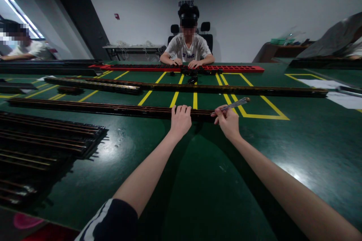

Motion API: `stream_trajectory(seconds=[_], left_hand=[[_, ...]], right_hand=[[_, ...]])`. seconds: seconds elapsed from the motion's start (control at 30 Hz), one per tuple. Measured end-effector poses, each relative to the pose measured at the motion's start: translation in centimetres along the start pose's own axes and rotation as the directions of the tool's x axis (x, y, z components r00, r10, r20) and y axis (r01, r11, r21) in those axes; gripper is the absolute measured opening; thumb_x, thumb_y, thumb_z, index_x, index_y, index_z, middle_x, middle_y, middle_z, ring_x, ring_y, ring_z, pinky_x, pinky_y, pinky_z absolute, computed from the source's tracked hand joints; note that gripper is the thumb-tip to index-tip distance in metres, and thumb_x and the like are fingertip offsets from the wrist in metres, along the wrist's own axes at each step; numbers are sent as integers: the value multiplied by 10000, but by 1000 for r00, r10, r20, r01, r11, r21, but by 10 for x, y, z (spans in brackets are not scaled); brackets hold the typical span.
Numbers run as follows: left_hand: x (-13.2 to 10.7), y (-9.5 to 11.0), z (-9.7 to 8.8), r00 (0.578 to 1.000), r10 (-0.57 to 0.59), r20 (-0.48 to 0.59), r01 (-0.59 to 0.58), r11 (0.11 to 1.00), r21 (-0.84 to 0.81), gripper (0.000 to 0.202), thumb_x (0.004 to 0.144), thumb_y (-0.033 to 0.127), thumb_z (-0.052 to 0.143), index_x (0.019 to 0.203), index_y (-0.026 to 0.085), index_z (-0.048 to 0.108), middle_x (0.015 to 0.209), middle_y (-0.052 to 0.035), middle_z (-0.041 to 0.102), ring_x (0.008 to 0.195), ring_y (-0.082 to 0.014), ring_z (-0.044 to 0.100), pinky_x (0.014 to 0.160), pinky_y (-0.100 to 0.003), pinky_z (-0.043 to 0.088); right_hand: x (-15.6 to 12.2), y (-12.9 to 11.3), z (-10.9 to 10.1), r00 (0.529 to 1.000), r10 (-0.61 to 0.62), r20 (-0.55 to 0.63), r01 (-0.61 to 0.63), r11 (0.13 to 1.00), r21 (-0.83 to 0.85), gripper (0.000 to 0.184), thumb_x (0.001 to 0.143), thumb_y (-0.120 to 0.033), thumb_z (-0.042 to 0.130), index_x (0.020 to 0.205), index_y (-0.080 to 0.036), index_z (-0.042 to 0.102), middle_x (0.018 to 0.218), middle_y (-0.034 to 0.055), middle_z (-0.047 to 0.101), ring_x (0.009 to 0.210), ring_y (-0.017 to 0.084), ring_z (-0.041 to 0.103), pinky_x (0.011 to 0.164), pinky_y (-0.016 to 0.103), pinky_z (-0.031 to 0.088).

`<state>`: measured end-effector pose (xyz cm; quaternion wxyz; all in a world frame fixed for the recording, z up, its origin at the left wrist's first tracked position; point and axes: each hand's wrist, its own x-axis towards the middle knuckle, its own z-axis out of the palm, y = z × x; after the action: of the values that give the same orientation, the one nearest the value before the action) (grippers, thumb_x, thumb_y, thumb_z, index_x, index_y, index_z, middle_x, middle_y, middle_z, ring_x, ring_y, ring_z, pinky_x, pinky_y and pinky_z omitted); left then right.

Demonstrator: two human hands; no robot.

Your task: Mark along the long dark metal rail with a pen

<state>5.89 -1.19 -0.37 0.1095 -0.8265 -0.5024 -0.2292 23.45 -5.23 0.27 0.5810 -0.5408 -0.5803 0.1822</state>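
A long dark rail with thin copper-coloured strips along its top lies across the green table in front of me. My left hand rests on it near its right end, fingers curled over the top and far edge. In my right hand is a small screwdriver with a clear handle, pinched between thumb and fingers. Its handle points up and to the right, and its lower end is at the right end of the rail. The tip itself is too small to make out.
More dark rails lie stacked at the left. Beyond my rail is another long rail. A co-worker sits opposite, hands at a red frame with small black parts. Yellow tape lines mark the table; papers lie at right.
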Motion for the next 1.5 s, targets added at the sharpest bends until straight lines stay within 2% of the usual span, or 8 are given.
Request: stream_trajectory(seconds=[0.23, 0.47, 0.6, 0.9, 1.33, 1.5], left_hand=[[-1, -1, 1, 999, -31, -18, 30, 999, -19, 443, 851, 78, 339, 1219, 192, 558, 1225, -98, 603, 1205, -256, 485, 1086, -525, 297], [1, -4, -1, 999, 24, 36, -21, 997, -79, 464, 849, 49, 323, 1224, 194, 553, 1224, -55, 619, 1207, -192, 495, 1137, -464, 234], [1, -4, -1, 999, 39, 28, -36, 993, -109, 433, 863, 100, 338, 1226, 197, 555, 1228, -49, 619, 1189, -181, 512, 1145, -442, 226], [2, -6, 4, 997, 66, 50, -60, 991, -121, 432, 896, 366, 392, 1254, 167, 529, 1234, -89, 600, 1183, -230, 502, 1109, -462, 272], [2, -5, 5, 998, 53, 33, -50, 996, -80, 360, 907, 329, 410, 1220, 200, 535, 1215, -68, 609, 1169, -220, 515, 1090, -446, 305], [2, -2, 3, 998, 46, 33, -43, 996, -73, 350, 913, 311, 393, 1208, 192, 539, 1213, -78, 612, 1162, -230, 517, 1091, -480, 287]], right_hand=[[1, 1, 1, 1000, -18, -1, 18, 1000, -4, 449, 785, -619, 517, 798, -170, 527, 714, 75, 678, 448, 126, 573, 411, 259, 482], [1, 1, 0, 1000, -3, 1, 3, 1000, -10, 462, 777, -641, 507, 801, -181, 534, 719, 65, 675, 456, 126, 575, 417, 262, 488], [1, 3, 0, 1000, 4, -6, -4, 1000, 1, 459, 772, -639, 516, 798, -181, 534, 707, 61, 672, 451, 125, 569, 413, 260, 482], [1, 2, 0, 1000, 16, -4, -16, 1000, 1, 465, 770, -645, 513, 792, -180, 521, 705, 63, 670, 443, 125, 564, 402, 255, 465], [1, 2, 1, 999, 23, -45, -23, 1000, -11, 477, 766, -662, 499, 789, -186, 518, 686, 55, 660, 444, 132, 565, 411, 272, 481], [1, 2, 0, 999, 19, -32, -19, 1000, -8, 486, 766, -663, 500, 793, -179, 525, 697, 66, 665, 455, 139, 573, 414, 279, 488]])
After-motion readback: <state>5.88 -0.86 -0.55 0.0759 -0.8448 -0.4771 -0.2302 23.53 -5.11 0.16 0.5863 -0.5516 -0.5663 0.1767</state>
